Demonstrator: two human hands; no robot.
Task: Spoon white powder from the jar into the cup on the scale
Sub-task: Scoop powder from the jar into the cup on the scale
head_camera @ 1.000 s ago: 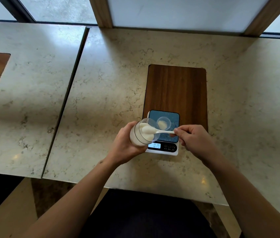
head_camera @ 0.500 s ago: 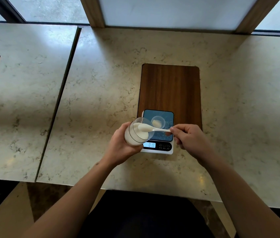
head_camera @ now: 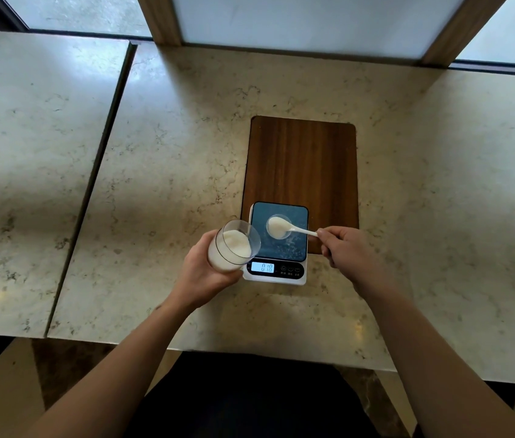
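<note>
- Left hand wraps a tilted clear plastic jar of white powder.
- Right hand pinches a white plastic spoon over a small clear cup, its outline faint, on a glossy digital scale.

Bare desk lies open left, right and behind the scale; the tilted jar crowds its left edge.

Two bare forearms reach forward, the left hand curled closed with palm turned inward, the right hand pinching thumb against fingertips.
</note>
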